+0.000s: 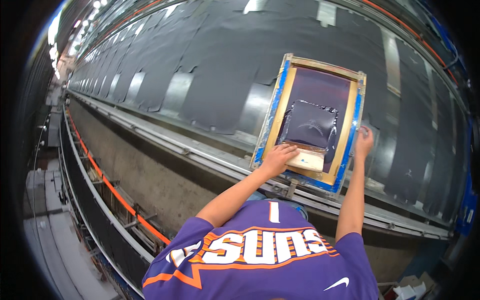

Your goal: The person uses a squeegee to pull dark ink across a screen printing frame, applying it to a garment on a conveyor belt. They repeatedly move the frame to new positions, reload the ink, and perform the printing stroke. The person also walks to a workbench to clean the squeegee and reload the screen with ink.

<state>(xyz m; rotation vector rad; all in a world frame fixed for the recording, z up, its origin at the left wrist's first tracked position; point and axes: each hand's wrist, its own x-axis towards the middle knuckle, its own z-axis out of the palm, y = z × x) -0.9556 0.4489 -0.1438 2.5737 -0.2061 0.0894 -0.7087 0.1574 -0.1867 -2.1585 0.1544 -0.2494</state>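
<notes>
A printing screen point(318, 86) in a wooden frame with blue-taped sides rests on the long dark bed. Dark, glossy ink point(311, 120) shows on its mesh, with a pale design inside. Near the screen's lower end lies a wooden squeegee point(312, 160); my left hand point(280, 158) has its fingers closed over the left part of it. My right hand point(364, 142) is at the screen's outer right edge, fingers curled on the frame.
The bed point(215, 90) stretches away leftward, covered in dark sheets with bare metal patches. A metal rail point(187, 152) runs along its near edge. An orange strip point(125, 200) follows the walkway's left side. A cardboard box point(412, 287) sits at lower right.
</notes>
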